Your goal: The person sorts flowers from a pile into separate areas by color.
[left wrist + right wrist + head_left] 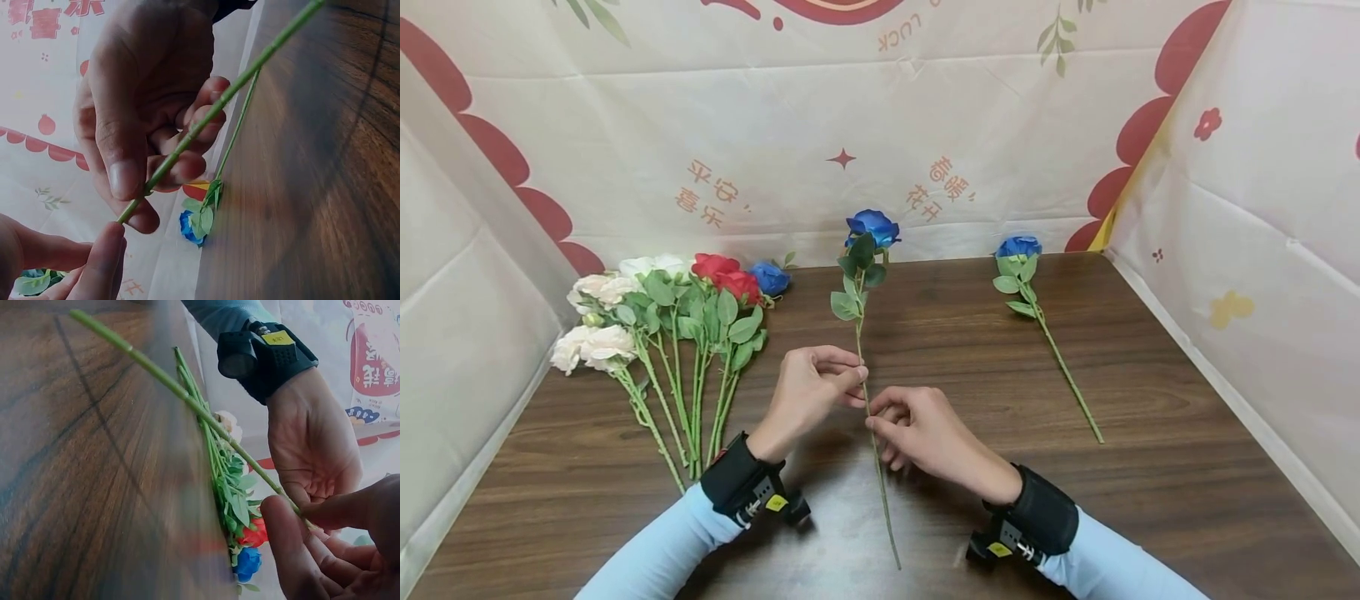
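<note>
A long-stemmed blue rose stands nearly upright between both hands, its flower away from me. My left hand pinches the stem below the leaves with thumb and fingertips. Just lower, my right hand pinches the same stem between thumb and forefinger, its other fingers loosely curled. The bare lower stem extends past the right hand toward me, over the table. In the right wrist view, the left hand is close beyond the right fingertips.
On the left of the wooden table lie several artificial flowers: white roses, red roses and a blue rose. Another blue rose lies alone on the right. A printed cloth hangs behind.
</note>
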Motion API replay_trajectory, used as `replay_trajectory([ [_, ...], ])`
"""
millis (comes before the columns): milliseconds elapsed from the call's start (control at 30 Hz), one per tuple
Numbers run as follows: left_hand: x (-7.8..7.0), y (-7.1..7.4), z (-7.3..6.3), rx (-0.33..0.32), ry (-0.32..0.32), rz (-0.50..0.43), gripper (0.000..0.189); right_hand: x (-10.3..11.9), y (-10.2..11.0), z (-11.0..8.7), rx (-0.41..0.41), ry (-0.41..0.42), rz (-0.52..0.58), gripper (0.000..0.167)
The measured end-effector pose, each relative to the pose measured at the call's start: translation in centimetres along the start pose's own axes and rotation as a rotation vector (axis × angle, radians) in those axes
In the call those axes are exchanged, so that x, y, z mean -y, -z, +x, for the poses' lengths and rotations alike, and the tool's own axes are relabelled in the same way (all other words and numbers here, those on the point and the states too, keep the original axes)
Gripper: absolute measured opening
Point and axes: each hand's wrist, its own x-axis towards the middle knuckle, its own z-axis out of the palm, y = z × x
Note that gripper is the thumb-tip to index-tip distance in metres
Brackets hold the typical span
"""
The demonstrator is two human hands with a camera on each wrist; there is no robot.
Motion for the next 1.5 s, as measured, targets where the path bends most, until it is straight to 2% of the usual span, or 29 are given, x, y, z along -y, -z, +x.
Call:
replay_trajectory([
  [400,-0.1,-0.3,-0.2,0.004,0.019,-0.054,0.017,-0.5,0.0,0.2,0.031,-0.017,0.180,0.019],
  [733,0.1,-0.1,-0.1,0.054,0.009,-0.023,0.021,-0.9,0.5,0.5,0.067,-0.045,0.205,0.019],
  [867,0.4,0.2,0.1,0.080,0.005,0.019,0.025,-1.4,1.3,0.8,0.068,-0.054,0.186,0.018],
  [1100,0.5,0.8,0.5,0.100,0.038,0.076,0.036,-2.4,3.7,1.4,0.044,-0.097,0.117,0.021],
  [1367,0.5,1.1,0.6,0.095,0.058,0.110,0.030,-4.2,8.0,2.2,-0.053,-0.187,-0.062,0.019],
  [1500,0.6,1.2,0.7,0.100,0.063,0.101,0.034,-5.5,10.4,2.5,-0.079,-0.245,-0.124,0.021],
])
